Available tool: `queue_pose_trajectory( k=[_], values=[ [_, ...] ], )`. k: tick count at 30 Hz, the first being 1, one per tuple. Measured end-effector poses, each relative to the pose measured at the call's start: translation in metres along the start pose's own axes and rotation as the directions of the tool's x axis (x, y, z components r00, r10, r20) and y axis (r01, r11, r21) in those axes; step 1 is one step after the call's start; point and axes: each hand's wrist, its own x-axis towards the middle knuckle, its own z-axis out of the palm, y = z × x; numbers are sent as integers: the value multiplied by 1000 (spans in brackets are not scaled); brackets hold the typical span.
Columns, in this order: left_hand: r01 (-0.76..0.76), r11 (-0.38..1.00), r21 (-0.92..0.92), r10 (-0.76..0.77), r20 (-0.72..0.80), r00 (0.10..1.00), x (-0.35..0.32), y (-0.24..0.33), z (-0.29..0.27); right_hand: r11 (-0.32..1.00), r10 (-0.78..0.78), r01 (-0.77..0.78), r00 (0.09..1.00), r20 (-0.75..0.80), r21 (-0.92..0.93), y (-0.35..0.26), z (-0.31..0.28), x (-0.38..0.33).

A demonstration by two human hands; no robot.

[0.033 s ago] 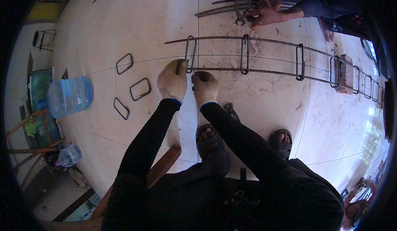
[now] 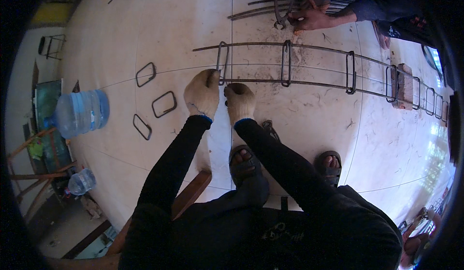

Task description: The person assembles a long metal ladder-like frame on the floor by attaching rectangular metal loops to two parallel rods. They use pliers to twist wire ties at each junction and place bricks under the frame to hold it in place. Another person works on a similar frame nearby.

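My left hand (image 2: pixel 202 95), in a cream work glove, is closed around the left end of the near steel rod (image 2: pixel 256 80), next to the endmost rectangular stirrup (image 2: pixel 223 57). Just right of it, my right hand (image 2: pixel 240 102), gloved too, is closed below the same rod. A small dark bit shows at its fingers; what it holds is mostly hidden. Two long rods, the far one (image 2: pixel 251 44) and the near one, run to the right through several stirrups, such as this second one (image 2: pixel 286 63), forming a ladder-like rebar frame.
Three loose stirrups (image 2: pixel 164 104) lie on the tiled floor to the left. A brick (image 2: pixel 404 86) sits under the frame at right. Beyond, a co-worker's hand (image 2: pixel 311 20) is beside pincers (image 2: pixel 279 19) and rods. Large water bottles (image 2: pixel 83 111) stand at far left; a wooden piece (image 2: pixel 192 191) is near my leg.
My hands and the rebar frame hold their places. The co-worker's pincers have shifted very slightly.
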Motion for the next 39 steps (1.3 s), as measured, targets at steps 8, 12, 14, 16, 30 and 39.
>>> queue_pose_trajectory(
  k=[8,12,14,16,30,39],
  values=[
    [-81,993,-85,86,69,994,9,-13,1,998,67,-65,990,125,-20,5,1,31],
    [-182,970,-160,199,94,976,12,-13,-5,988,-23,40,993,116,-150,26,2,44],
    [-144,967,-211,183,177,967,13,-10,-10,973,-57,76,994,92,-217,27,3,44],
    [-178,979,-102,194,172,966,19,-13,-5,907,-160,193,980,116,-375,29,2,49],
    [128,878,-462,-111,64,992,4,-37,29,886,263,-365,904,338,285,-1,3,-8],
    [68,792,-607,7,120,993,-2,-53,33,920,173,-323,842,511,221,-48,-12,-12]
  ],
)
